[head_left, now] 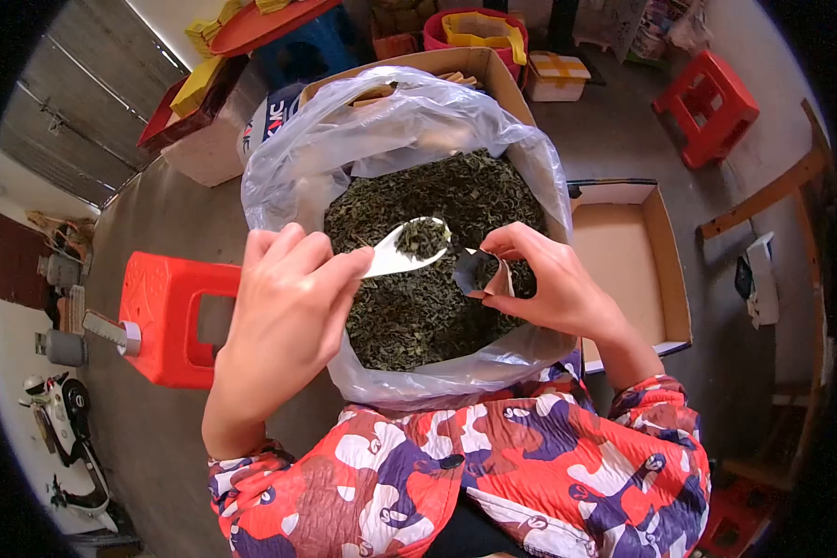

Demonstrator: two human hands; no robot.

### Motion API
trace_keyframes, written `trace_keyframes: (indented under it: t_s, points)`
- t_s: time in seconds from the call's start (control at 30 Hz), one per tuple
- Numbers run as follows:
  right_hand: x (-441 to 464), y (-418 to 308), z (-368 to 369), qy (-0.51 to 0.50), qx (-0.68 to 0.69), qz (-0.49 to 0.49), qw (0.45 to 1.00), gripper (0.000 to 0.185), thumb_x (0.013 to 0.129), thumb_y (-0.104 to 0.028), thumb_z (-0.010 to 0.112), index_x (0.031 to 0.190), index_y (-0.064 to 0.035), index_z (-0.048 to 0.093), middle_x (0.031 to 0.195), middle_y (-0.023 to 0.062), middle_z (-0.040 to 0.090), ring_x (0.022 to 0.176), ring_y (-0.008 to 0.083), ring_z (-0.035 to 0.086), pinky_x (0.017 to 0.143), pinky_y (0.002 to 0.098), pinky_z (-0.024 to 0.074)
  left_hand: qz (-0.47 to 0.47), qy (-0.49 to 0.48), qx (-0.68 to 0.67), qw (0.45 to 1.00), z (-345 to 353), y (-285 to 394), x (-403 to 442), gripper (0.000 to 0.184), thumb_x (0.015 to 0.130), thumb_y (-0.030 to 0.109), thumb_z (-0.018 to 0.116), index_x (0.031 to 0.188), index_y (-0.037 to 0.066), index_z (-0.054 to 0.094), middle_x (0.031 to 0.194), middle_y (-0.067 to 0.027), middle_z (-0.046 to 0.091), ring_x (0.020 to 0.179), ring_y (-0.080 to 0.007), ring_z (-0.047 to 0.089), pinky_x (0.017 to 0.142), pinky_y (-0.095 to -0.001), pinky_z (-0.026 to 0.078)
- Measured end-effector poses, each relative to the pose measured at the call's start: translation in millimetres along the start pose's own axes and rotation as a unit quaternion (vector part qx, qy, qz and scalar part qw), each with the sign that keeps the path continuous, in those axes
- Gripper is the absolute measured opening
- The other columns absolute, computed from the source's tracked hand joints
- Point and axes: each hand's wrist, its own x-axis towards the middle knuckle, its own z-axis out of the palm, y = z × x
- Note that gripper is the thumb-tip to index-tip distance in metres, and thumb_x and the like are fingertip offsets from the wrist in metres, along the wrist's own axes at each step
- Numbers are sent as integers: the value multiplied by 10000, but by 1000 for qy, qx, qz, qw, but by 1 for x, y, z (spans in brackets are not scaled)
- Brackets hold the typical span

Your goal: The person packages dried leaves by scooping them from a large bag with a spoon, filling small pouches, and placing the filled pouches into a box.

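Note:
My left hand [284, 307] grips the handle of a white scoop [383, 257], its fingers closed around it. A small heap of dark green dried leaves [425, 238] lies in the scoop's bowl. Just right of the scoop, my right hand [563, 288] holds a small pouch [498, 281] between thumb and fingers, its open mouth towards the scoop. Both hands are over a clear plastic bag [284, 191] full of loose dried leaves [391, 325], which look like tea. The bag lines a cardboard box [516, 88].
A red stool [163, 321] with a tape roll [128, 338] on it stands at left. A shallow cardboard tray [628, 270] is at right. Another red stool [710, 107] sits at upper right. Behind are a pink basket [511, 51] and a white box [556, 76].

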Motion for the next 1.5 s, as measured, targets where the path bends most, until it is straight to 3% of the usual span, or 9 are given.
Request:
trace_keyframes:
  t_s: [0.1,0.3,0.43,0.5,0.73,1.03,1.17,1.33,1.5]
  points:
    - [3,-1,1,1,-10,-9,1000,466,725,-55,797,1123,-36,553,1068,124,617,967,323,646,819,384,523,12,-31,1,999,-17,7,-2,190,821,78,696,1010,86,716,769,-65,526,791,-257,518,769,-378,355]
    - [8,-7,4,-16,-24,-22,999,465,728,-65,805,1118,-41,553,1055,131,626,953,319,656,802,385,533,138,-101,89,981,-21,23,24,130,764,110,642,881,79,689,778,-49,553,836,-238,553,826,-378,380]
    - [12,-11,11,-1,-33,-65,997,486,726,-67,814,1131,-37,548,1054,137,627,952,315,657,802,382,537,229,-232,128,937,-29,48,65,74,709,144,650,671,88,681,726,-66,615,870,-215,591,871,-354,393]
    - [12,-10,12,3,-40,-55,998,524,723,-61,819,1164,-32,538,1059,133,628,967,301,660,827,372,539,223,-249,153,930,-43,54,75,88,694,149,663,630,90,675,700,-65,632,849,-210,600,872,-344,392]
    - [10,-14,7,-4,-10,-29,1000,549,723,-42,816,1201,-34,546,1077,117,614,979,269,663,866,358,542,265,-182,112,940,-40,47,80,82,677,155,684,618,98,682,673,-53,645,820,-201,611,875,-327,390]
    - [10,-19,9,24,4,-48,999,518,722,-19,811,1178,-39,567,1076,113,602,969,266,653,856,346,547,255,-172,95,947,-37,43,72,57,676,139,664,646,93,679,717,-49,615,840,-209,594,885,-347,392]
    - [10,-11,12,37,43,-60,997,528,721,-14,809,1190,-43,568,1080,112,604,981,272,647,846,351,542,207,-172,107,957,-44,34,64,65,679,119,656,694,81,707,725,-43,604,847,-216,589,872,-358,400]
    - [9,-12,8,46,6,-64,997,509,736,-31,800,1201,-58,595,1060,102,621,975,281,645,823,361,533,142,-92,50,984,-25,23,35,167,774,103,689,937,107,725,752,-31,536,811,-227,556,836,-380,382]
    - [9,-11,9,46,-1,-66,997,489,745,-35,796,1200,-73,620,1053,92,628,945,263,652,814,356,531,40,-18,-44,998,-20,13,-1,250,769,73,731,1016,108,745,729,-33,515,760,-224,521,797,-365,361]
